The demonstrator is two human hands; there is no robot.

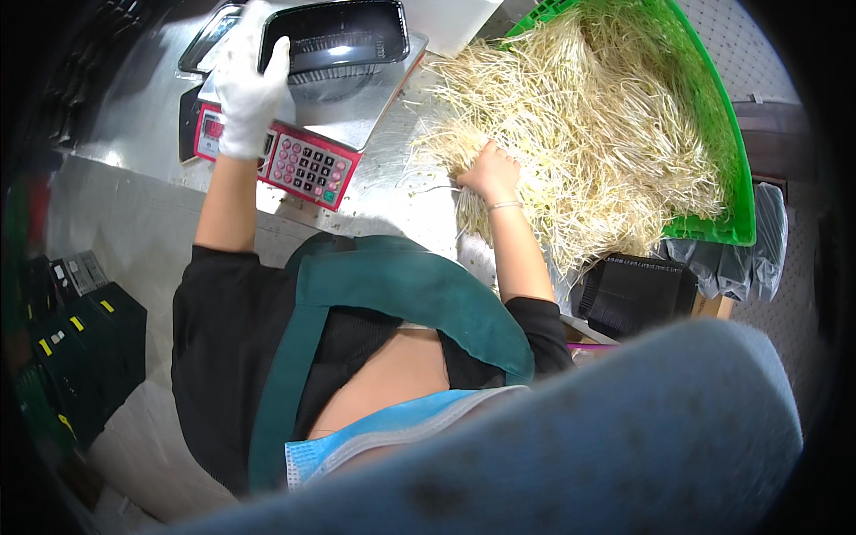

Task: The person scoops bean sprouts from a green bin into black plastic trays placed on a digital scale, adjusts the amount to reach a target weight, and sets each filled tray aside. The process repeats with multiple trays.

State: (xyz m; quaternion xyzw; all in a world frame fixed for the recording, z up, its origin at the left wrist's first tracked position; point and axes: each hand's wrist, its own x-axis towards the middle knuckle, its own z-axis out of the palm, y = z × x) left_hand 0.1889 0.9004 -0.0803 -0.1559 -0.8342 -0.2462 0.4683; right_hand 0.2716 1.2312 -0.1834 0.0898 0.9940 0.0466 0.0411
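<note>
My left hand (244, 100), in a white glove, grips the left end of a black plastic tray (338, 40). The tray's hollow side faces me, above the steel platform (348, 124) of a red digital scale (307, 167) with a keypad. Part of the scale's display is covered by the glove. My bare right hand (495, 170) is closed around a bunch at the near left edge of a large heap of bean sprouts (588, 127). Strands stick out on both sides of its fingers, and the fingertips are partly hidden among them.
The heap spreads from a green plastic crate (742, 194) onto the metal table (394, 177). Another black tray (210, 40) lies behind my left hand. Black plastic containers (638, 294) stand at the near right, beside plastic-wrapped ones (769, 241). Dark crates (93, 361) stand at lower left.
</note>
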